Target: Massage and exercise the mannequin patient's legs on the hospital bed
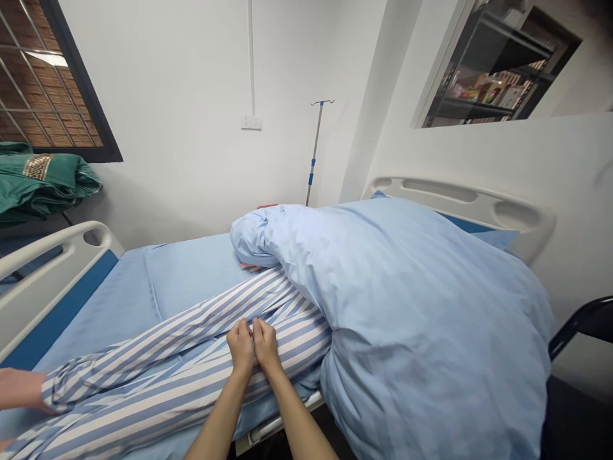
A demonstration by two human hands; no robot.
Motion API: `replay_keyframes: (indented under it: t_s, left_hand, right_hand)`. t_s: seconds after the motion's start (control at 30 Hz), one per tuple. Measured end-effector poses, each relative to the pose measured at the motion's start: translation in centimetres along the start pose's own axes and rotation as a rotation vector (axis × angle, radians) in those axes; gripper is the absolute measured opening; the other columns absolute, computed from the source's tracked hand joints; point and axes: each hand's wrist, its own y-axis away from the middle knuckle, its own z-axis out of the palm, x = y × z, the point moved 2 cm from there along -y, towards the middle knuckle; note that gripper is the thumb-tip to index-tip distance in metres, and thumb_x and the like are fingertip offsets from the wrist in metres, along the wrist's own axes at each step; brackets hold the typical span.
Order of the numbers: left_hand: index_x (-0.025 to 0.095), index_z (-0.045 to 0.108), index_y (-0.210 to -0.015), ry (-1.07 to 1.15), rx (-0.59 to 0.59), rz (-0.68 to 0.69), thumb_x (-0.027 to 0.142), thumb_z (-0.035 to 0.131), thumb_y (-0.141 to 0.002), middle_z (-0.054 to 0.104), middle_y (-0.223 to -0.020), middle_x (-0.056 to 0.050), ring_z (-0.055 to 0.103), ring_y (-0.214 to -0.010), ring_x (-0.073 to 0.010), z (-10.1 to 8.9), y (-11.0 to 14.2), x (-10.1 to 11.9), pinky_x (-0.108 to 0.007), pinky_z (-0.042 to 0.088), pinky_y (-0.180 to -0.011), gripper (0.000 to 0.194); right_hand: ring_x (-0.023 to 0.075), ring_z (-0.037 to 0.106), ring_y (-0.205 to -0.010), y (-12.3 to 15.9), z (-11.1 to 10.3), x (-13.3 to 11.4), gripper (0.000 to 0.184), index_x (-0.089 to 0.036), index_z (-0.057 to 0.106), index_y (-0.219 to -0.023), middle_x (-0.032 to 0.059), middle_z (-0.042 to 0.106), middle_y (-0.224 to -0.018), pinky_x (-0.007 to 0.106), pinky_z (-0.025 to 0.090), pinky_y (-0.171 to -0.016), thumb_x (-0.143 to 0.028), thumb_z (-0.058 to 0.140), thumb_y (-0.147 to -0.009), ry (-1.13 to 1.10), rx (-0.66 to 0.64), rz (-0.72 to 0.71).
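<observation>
My left hand (pixel 241 348) and my right hand (pixel 266 347) rest side by side, fingers curled, on a leg in blue-and-white striped trousers (pixel 191 358) of a person lying on the bed. Both hands press or pinch the striped cloth near the thigh. A light blue quilt (pixel 407 306) is folded back over the person's upper body and hides it. A hand of the lying person (pixel 251 268) peeks out beside the quilt's edge. A bare foot (pixel 19 388) shows at the far left.
The hospital bed has a light blue sheet (pixel 191 275), a white footboard (pixel 43 275) at left and a white headboard (pixel 460 204) at right. An IV pole (pixel 313 153) stands by the wall. Green folded cloth (pixel 38 182) lies at the upper left. A dark chair (pixel 582 326) is at right.
</observation>
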Motion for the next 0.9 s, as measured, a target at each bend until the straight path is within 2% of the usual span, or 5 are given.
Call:
replay_keyframes:
  t_s: [0.2, 0.4, 0.6, 0.77, 0.9]
  left_hand:
    - [0.019, 0.044, -0.055, -0.294, -0.112, 0.137, 0.039, 0.035, -0.082, 0.048, -0.051, 0.003, 0.041, -0.052, -0.0107, -0.2, 1.0, -1.5, -0.023, 0.029, -0.055, 0.035]
    - [0.02, 0.042, -0.055, -0.436, -0.117, 0.187, 0.035, 0.03, -0.085, 0.052, -0.053, 0.0, 0.043, -0.053, -0.0111, 0.2, 1.2, -1.1, -0.023, 0.028, -0.055, 0.036]
    - [0.02, 0.046, -0.058, -0.555, -0.144, 0.207, 0.033, 0.033, -0.084, 0.055, -0.057, -0.001, 0.046, -0.057, -0.0121, 0.4, 1.6, -1.1, -0.023, 0.028, -0.058, 0.032]
    - [0.019, 0.047, -0.057, -0.425, -0.167, 0.169, 0.035, 0.033, -0.084, 0.054, -0.057, -0.001, 0.046, -0.057, -0.0119, 1.8, 1.3, 0.6, -0.023, 0.03, -0.058, 0.034]
    - [0.019, 0.043, -0.054, -0.234, -0.099, 0.12, 0.04, 0.032, -0.084, 0.05, -0.052, 0.001, 0.044, -0.053, -0.0114, 3.6, 1.2, 1.7, -0.023, 0.031, -0.054, 0.038]
  right_hand:
    - [0.0106, 0.038, -0.052, -0.2, -0.1, 0.3, 0.036, -0.02, 0.038, -0.056, -0.0034, 0.044, -0.054, 0.022, 0.03, -0.051, -0.037, 0.034, -0.087, -0.09, 0.007, 0.022]
    - [0.0101, 0.039, -0.051, -1.4, -2.1, -1.1, 0.038, -0.019, 0.045, -0.057, -0.0022, 0.048, -0.052, 0.023, 0.026, -0.053, -0.037, 0.033, -0.089, 0.206, -0.222, -0.147]
    - [0.0108, 0.043, -0.051, -1.5, -3.4, -0.1, 0.04, -0.019, 0.047, -0.058, -0.0011, 0.05, -0.052, 0.023, 0.026, -0.054, -0.036, 0.03, -0.09, 0.293, -0.218, -0.161]
    - [0.0113, 0.043, -0.052, -1.6, -3.5, 0.6, 0.04, -0.019, 0.046, -0.057, -0.0011, 0.05, -0.054, 0.023, 0.029, -0.052, -0.038, 0.031, -0.089, 0.086, -0.16, -0.117]
    - [0.0123, 0.044, -0.055, -1.9, -3.9, 1.1, 0.04, -0.019, 0.046, -0.059, -0.0005, 0.05, -0.056, 0.023, 0.033, -0.053, -0.043, 0.033, -0.087, -0.09, -0.069, -0.027]
